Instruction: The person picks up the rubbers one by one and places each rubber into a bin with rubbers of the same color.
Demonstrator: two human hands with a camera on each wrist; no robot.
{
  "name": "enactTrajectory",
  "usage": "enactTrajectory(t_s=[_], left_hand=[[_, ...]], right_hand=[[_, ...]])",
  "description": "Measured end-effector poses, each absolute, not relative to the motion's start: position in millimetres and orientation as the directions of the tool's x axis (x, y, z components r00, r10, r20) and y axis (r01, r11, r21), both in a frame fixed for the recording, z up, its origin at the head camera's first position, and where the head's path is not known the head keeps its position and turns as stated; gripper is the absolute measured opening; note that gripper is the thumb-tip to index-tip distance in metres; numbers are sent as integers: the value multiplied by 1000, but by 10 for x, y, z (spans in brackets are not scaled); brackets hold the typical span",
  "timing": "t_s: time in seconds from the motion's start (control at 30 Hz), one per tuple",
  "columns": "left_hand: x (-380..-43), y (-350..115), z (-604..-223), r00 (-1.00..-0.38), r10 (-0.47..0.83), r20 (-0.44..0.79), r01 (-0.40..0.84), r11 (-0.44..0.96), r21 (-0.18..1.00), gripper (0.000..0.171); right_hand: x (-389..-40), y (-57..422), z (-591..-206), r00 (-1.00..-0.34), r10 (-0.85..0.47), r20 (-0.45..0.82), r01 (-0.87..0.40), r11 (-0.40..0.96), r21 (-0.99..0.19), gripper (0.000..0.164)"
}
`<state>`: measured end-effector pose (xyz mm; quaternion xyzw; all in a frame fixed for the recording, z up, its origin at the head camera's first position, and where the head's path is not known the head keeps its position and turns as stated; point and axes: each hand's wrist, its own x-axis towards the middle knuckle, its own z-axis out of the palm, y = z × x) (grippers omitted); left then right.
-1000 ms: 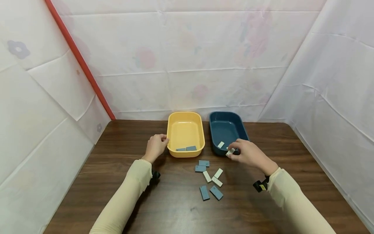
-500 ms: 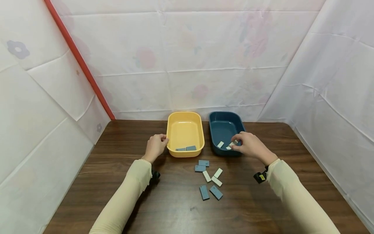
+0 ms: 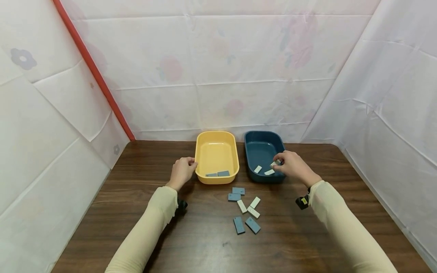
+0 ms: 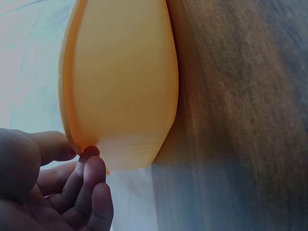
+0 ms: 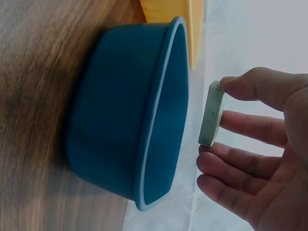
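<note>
My left hand pinches the left rim of the yellow bin; in the left wrist view its thumb and fingers meet at the bin's edge. Inside that bin lie two blue-grey tiles. Over the right side of the navy blue bin, my right hand holds a pale rectangular tile between thumb and fingertips, above the rim. Two more pale tiles rest apart on the navy bin's floor. The palm of my right hand faces the camera in the right wrist view.
On the brown wooden table, in front of the bins, lie several blue-grey tiles and three pale tiles. White patterned sheets hang behind and at both sides. A red strip runs down the left corner.
My right hand has moved inward and slightly right over the navy bin, carrying the pale tile from its front rim. A second pale tile in that bin now shows fully. My left hand stays put.
</note>
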<state>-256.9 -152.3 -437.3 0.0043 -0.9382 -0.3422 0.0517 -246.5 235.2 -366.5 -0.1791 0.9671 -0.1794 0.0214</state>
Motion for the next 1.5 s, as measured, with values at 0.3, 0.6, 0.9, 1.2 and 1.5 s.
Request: enactTrajectory(t_s=[0.3,0.6,0.9,1.2,1.5], left_hand=[[-2562,-1522,-4388,-995,-43,85,21,767,642,35],[-2555,-1543,-4371,-995,-45,92,26,760,649,35],[-2542,-1526,-4376,-993,-46,104,32,762,647,34],[-2532,-1551,-4362,-993,-53,103,26,764,645,35],[-2508,-1518,-4343,-994,-55,93,20,758,653,35]], right_hand=[[-2617,2339,-3761,-945,-327,-7,-307,894,-328,30],[-2759,2257,-3856,-945,-323,-44,-297,909,-292,28],[-2880,2202,-4013,-942,-326,-86,-293,917,-271,28],[-2996,2148,-4073,-941,-301,-157,-252,928,-274,30],[-3050,2212,-4192,-945,-255,-203,-195,941,-276,31]])
